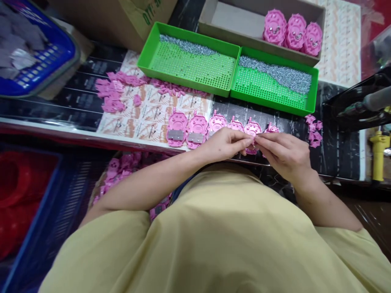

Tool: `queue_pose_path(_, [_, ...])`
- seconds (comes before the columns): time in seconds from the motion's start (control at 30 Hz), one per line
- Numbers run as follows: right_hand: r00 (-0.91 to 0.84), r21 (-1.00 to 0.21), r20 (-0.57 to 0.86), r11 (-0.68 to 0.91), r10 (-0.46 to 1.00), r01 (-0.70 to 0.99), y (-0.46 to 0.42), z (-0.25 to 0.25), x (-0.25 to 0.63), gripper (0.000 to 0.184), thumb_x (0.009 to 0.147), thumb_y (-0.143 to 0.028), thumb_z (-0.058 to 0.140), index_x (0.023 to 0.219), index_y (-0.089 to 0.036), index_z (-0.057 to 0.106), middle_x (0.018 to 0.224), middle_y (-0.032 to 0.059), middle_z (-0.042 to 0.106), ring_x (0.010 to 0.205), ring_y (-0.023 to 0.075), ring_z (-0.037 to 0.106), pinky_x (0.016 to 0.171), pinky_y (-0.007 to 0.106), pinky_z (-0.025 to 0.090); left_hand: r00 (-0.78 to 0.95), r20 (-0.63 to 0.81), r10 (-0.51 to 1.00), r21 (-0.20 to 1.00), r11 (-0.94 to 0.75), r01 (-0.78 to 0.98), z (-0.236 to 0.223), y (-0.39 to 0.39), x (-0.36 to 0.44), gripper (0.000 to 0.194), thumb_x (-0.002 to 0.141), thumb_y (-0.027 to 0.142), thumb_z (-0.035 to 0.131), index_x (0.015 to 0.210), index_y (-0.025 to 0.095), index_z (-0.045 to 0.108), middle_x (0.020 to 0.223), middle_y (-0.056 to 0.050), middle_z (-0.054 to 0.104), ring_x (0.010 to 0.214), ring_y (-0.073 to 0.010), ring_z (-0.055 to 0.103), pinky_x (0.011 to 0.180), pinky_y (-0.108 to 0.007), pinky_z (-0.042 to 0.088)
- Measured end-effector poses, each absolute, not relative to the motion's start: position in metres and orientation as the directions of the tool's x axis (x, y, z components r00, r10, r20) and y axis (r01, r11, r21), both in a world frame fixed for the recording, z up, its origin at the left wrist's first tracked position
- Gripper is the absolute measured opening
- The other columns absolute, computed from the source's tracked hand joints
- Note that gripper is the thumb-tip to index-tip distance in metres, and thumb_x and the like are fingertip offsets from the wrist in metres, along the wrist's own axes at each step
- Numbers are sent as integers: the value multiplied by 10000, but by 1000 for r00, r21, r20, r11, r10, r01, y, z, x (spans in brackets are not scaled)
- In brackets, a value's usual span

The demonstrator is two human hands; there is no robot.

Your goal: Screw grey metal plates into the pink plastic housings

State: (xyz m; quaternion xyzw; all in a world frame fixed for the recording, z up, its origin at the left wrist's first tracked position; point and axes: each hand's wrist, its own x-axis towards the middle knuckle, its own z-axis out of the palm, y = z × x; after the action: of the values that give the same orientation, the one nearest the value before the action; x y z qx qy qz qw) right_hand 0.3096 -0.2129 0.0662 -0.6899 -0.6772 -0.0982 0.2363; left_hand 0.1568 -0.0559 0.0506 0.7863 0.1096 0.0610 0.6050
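Over the front edge of the table, my left hand and my right hand meet, thumbs and fingertips pinched together. Whatever lies between the fingertips is too small and covered to name. Just behind and under the fingers is a pink plastic casing, partly hidden by them. It belongs to a row of similar casings; the two leftmost, one casing and its neighbour, each show a grey plate at the lower end. Another pink casing is mostly covered by my right hand.
Two green perforated trays with small metal pieces stand behind the row. A cardboard box holds stacked pink casings. Small pink parts lie left, more pink pieces right. A blue basket and a yellow-handled tool flank the table.
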Motion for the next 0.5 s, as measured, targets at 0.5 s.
queue_pose_path(0.5, [104,109,151,-121,983,987,-168,49,335,255,990,-290,508,961,-244,758,1053,44,761,1027,269,551,770,414,356,899,412,-150,24,-984,-175,16,-69,167,253,1032,178,488,1162,110,694,1155,-100,755,1055,-212,693,920,-366,489])
